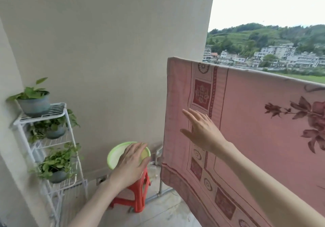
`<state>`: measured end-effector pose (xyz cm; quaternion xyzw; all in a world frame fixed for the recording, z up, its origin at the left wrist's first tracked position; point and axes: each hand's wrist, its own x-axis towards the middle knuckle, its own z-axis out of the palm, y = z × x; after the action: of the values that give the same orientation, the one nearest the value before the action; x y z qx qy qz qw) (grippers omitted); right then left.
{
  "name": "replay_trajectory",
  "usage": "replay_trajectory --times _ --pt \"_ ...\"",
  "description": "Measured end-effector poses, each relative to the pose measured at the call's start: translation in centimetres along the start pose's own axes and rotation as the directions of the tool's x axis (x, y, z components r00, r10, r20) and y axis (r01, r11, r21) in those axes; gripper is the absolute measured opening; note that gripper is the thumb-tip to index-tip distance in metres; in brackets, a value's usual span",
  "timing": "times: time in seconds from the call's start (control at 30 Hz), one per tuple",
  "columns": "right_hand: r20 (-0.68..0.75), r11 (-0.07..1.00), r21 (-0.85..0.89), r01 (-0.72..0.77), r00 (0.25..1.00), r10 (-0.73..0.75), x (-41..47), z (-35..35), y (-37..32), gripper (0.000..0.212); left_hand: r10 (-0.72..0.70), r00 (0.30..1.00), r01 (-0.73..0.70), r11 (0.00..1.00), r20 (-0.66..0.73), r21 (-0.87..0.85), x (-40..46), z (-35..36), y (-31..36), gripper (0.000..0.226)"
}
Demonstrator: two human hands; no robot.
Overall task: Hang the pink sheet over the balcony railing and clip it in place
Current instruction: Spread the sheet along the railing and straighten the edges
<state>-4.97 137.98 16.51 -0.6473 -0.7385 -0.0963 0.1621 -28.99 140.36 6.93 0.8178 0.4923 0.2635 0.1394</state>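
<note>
The right hand (202, 131) is seen from the back, held out with its fingers straight and slightly spread and the thumb stretched away toward the wall. Nothing is held in it. It is placed in front of the patterned border of the pink sheet (249, 121); whether the fingertips are actually touching the cloth cannot be told from this view.

The pink sheet is draped over the balcony railing, whose top bar is hidden beneath the fold. Above the right hand the sheet's upper edge is seen, and below the hand the cloth is hung down nearly to the floor. Its near vertical edge is found just beyond the thumb, and dark red flowers are printed on it well to the far side of the right forearm.

The left hand (131, 165) is held lower and nearer the wall, its fingers relaxed and loosely extended, laid over a round green basin (115, 154). The fingers are spread across the basin's rim; no curl around it is shown, and contact cannot be confirmed. The basin is set on a red plastic stool (135, 198), which is partly covered by the left wrist.

Beyond the left hand, against the corner, a white wire rack (68, 126) is stood, and potted plants (33, 100) are kept on its three shelves.
</note>
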Motion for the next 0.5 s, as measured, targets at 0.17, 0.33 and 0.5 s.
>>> replay_trajectory --times 0.17,0.33,0.5 --pt "-0.095 0.999 -0.015 -0.046 0.994 0.045 12.6 1.1 2.9 0.065 0.061 0.998 -0.061 0.993 0.002 -0.106 15.0 -1.4 -4.1 0.044" --pt "-0.153 0.994 -0.080 -0.076 0.986 0.064 23.7 1.0 4.5 0.060 0.104 0.994 -0.109 0.974 -0.035 -0.199 26.9 -2.6 -7.3 0.040" --pt "-0.205 0.974 -0.194 -0.120 0.976 0.080 32.8 1.2 6.2 0.056 0.162 0.987 -0.153 0.943 0.009 -0.294 38.5 -1.8 -9.2 0.036"
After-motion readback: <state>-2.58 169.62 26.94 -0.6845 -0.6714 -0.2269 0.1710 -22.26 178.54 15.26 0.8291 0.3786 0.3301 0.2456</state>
